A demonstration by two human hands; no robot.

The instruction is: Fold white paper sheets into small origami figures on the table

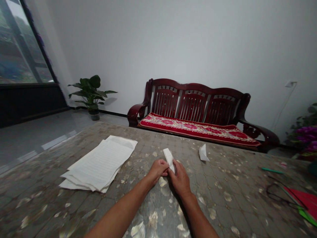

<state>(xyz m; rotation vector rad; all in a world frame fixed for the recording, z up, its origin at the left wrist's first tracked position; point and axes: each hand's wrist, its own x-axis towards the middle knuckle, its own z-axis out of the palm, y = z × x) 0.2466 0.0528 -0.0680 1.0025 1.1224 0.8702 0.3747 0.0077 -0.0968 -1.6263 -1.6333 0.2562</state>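
Observation:
My left hand (pixel 158 171) and my right hand (pixel 180 178) meet at the middle of the table, pinching a narrow folded strip of white paper (pixel 168 158) between them. The strip stands tilted, its upper end showing above my fingers. A small folded white paper piece (pixel 203 153) lies to the right of my right hand, not touching it. To the left of my left hand sits a loose stack of lined white paper (pixel 99 163), also apart from my hands. The mottled table top (pixel 223 185) lies under everything.
A green pen (pixel 272 170), a thin black cord (pixel 277 191) and red paper (pixel 305 198) lie at the table's right. Beyond the far edge stand a dark wooden bench (pixel 198 102) with a red cushion (pixel 198 130), a potted plant (pixel 90 94) and purple flowers (pixel 305 138).

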